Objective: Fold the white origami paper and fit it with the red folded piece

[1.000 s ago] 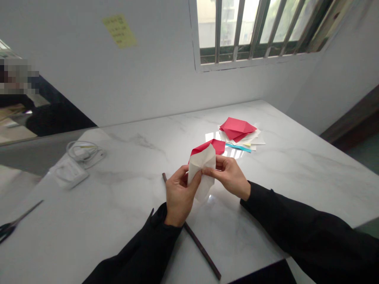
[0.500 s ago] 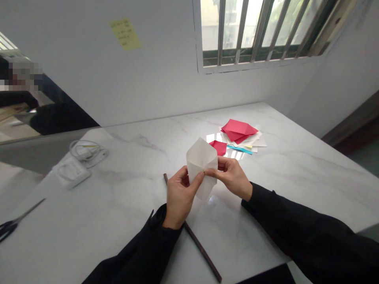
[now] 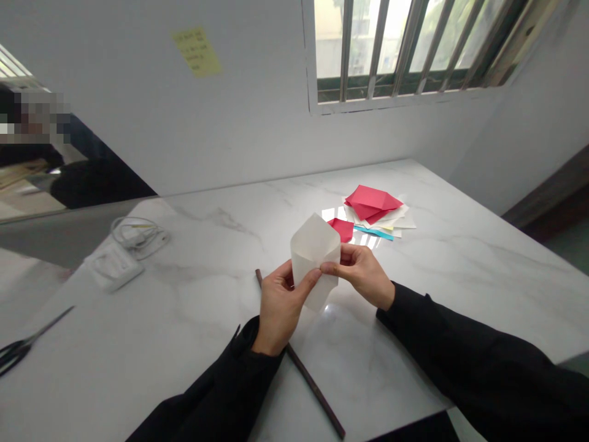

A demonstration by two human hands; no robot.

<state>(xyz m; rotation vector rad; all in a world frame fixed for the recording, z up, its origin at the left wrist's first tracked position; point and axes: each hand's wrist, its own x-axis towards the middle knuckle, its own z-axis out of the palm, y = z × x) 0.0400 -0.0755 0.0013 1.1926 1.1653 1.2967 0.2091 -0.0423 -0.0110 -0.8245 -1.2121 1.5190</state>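
A small white paper envelope [image 3: 315, 240], its pointed flap raised, is held up above the table between both hands. My left hand [image 3: 281, 301] grips its left side, thumb pressed on the front and fingers behind. From the right, my right hand [image 3: 363, 274] pinches the envelope, its thumb tip meeting the left thumb near the middle of the paper. The fingers behind the paper are partly hidden. Under my left wrist a thin dark brown stick [image 3: 313, 385] lies slantwise on the table.
On the marble-patterned table [image 3: 197, 307], a pile of red and white papers [image 3: 375, 202] lies at the back right, beside another red paper [image 3: 343, 229]. Scissors [image 3: 27, 344] are at the left, below a white charger [image 3: 114, 267] with a coiled cable [image 3: 133, 236]. A yellow note [image 3: 197, 52] is on the wall.
Both hands keep their hold on the envelope, with only a very slight shift of the thumbs and paper. The whole view has moved a little.
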